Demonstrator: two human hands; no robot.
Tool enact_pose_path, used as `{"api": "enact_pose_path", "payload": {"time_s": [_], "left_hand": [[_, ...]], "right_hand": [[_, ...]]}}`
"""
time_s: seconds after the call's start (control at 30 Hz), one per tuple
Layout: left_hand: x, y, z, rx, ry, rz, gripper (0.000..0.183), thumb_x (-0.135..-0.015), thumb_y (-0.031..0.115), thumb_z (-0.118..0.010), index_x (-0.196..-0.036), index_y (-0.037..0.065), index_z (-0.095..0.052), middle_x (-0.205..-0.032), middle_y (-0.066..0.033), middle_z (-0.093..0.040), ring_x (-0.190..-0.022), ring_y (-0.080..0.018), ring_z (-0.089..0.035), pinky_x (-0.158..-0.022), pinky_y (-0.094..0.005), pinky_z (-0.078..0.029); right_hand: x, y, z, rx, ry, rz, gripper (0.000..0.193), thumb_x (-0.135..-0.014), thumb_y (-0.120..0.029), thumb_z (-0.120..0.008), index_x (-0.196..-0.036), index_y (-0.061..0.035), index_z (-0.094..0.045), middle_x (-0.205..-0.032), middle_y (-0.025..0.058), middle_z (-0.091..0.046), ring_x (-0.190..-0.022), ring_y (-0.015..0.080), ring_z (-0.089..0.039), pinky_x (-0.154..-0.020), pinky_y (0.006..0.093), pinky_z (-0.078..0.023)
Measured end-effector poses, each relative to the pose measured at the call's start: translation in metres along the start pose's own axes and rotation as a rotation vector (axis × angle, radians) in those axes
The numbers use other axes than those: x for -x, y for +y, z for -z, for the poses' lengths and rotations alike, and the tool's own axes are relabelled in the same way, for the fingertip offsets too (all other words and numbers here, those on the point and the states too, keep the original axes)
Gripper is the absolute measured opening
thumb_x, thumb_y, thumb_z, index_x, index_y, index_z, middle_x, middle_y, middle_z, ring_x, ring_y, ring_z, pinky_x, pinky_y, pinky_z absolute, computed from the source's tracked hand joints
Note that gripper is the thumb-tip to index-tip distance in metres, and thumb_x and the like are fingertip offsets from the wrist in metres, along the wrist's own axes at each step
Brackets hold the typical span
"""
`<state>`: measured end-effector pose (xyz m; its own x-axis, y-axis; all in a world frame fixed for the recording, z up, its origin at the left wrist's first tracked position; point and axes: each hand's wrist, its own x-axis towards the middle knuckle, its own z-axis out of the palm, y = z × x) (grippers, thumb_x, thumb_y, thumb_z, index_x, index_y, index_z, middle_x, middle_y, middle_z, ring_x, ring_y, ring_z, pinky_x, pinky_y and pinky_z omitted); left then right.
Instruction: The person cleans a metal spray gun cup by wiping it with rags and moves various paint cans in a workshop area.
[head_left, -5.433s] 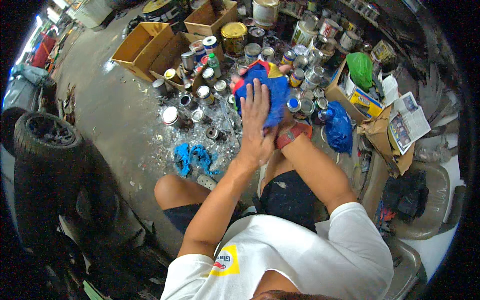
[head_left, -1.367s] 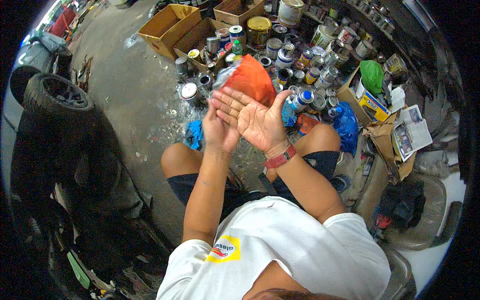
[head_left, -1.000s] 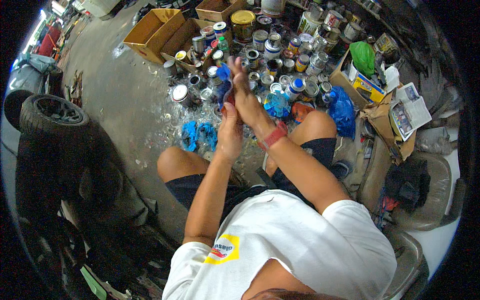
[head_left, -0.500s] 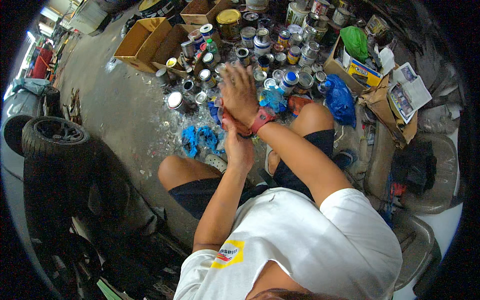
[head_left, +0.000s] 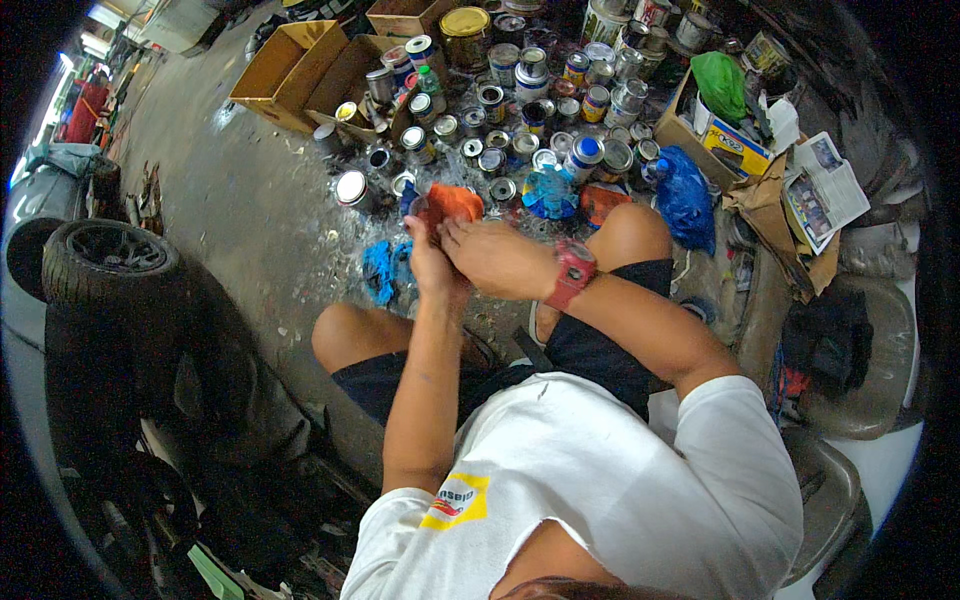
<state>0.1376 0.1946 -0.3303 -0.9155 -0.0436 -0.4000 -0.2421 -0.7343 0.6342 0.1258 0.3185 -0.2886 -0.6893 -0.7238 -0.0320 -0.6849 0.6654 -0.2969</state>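
Both my hands meet in front of my knees, around an orange rag (head_left: 455, 203). My left hand (head_left: 432, 265) is closed on the rag, which bulges out beyond the fingers; a dark blue bit shows at its left edge. From the right, my right hand (head_left: 500, 258) reaches across, its bent fingers pressed on the rag's near side and against the left hand. A red watch (head_left: 574, 273) is on my right wrist. The palms and part of the rag are hidden. On the floor just left of my hands lies a crumpled blue glove or cloth (head_left: 380, 272).
Many paint cans (head_left: 530, 75) crowd the floor ahead. Cardboard boxes (head_left: 285, 75) stand at the far left, and another box (head_left: 690, 130) with a green bag (head_left: 716, 85) at the right. A blue plastic bag (head_left: 685, 200) lies near my right knee. A wheel (head_left: 110, 258) is at left.
My right hand has come down from its raised, spread position, and its fingers have bent onto the rag. My left hand has shifted left, and more of the orange rag shows.
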Motion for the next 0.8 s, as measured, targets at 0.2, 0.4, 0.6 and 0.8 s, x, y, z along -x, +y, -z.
{"api": "enact_pose_path", "payload": {"time_s": [0.2,0.4,0.6,0.8], "left_hand": [[0.000,0.002,0.011,0.604,-0.485,0.239,0.050,-0.109,0.045,-0.032,-0.136,0.009,-0.054,-0.135,-0.0108,-0.061,-0.126,-0.0280,-0.059,-0.110,-0.0492,-0.046],[-0.003,0.011,0.031,0.612,-0.586,0.210,0.043,-0.109,0.040,-0.036,-0.131,0.009,-0.056,-0.131,-0.0082,-0.063,-0.122,-0.0216,-0.062,-0.105,-0.0402,-0.052],[-0.003,0.020,0.027,0.432,-0.377,0.105,0.054,-0.109,0.044,-0.038,-0.139,0.002,-0.052,-0.139,-0.0147,-0.059,-0.127,-0.0318,-0.058,-0.111,-0.0452,-0.046],[0.017,0.031,0.011,0.321,-0.313,0.017,0.060,-0.107,0.047,-0.040,-0.147,0.001,-0.045,-0.148,-0.0164,-0.052,-0.133,-0.0335,-0.053,-0.115,-0.0488,-0.040]], "right_hand": [[-0.012,0.014,0.015,-2.389,0.103,0.169,0.100,-0.095,-0.078,-0.033,-0.144,0.0087,-0.041,-0.142,0.0300,-0.053,-0.131,0.0451,-0.054,-0.110,0.0556,-0.044],[0.000,-0.001,-0.011,-2.661,0.100,0.153,0.126,-0.082,-0.092,-0.027,-0.151,0.0140,-0.028,-0.159,0.0317,-0.028,-0.148,0.0420,-0.032,-0.122,0.0522,-0.027],[0.024,0.013,-0.008,-2.597,0.052,0.115,0.127,-0.082,-0.093,-0.024,-0.152,0.0131,-0.028,-0.157,0.0318,-0.034,-0.146,0.0408,-0.038,-0.122,0.0525,-0.027],[0.038,0.039,-0.012,-2.248,0.313,-0.120,0.116,-0.084,-0.089,-0.025,-0.141,0.0101,-0.044,-0.146,0.0330,-0.048,-0.137,0.0427,-0.049,-0.114,0.0527,-0.041]]}}
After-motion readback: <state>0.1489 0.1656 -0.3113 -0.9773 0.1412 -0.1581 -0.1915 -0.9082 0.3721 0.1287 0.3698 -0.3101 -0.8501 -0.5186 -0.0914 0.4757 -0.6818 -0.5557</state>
